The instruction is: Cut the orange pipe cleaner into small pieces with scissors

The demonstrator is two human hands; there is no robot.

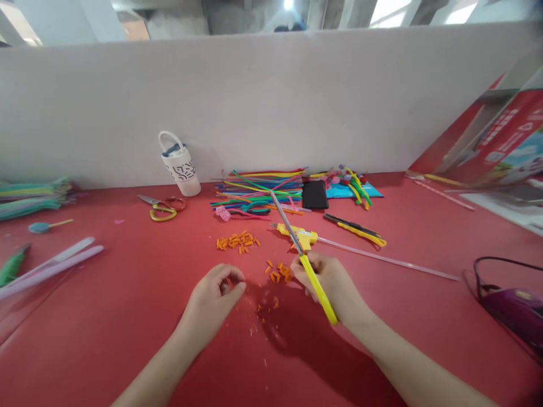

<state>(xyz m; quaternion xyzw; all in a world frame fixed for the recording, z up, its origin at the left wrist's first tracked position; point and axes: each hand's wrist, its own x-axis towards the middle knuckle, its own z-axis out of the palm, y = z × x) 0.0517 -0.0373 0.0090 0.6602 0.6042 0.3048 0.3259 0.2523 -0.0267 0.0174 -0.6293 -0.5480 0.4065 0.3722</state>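
Observation:
My right hand point(339, 288) is closed on yellow-handled scissors point(316, 282), whose blades point up and to the left. My left hand point(214, 297) is closed, thumb and fingertips pinched together; whether anything small is between them I cannot make out. Between my hands lies a small group of short orange pieces point(280, 272), near my right fingers. Farther back is a larger pile of orange pieces point(235, 241). Tiny orange scraps point(263, 319) are scattered on the red table point(237, 367). A yellow glue gun point(306, 234) lies behind the scissors, with a long translucent pink stick point(388, 260) at its rear.
Colourful pipe cleaners point(254, 183) lie along the white partition point(263, 107). A white patterned cup point(182, 172) and second scissors point(163, 212) are back left; a black rectangle point(315, 196) and black-and-yellow tool point(358, 230) back right. A corded maroon device point(515, 311) sits far right.

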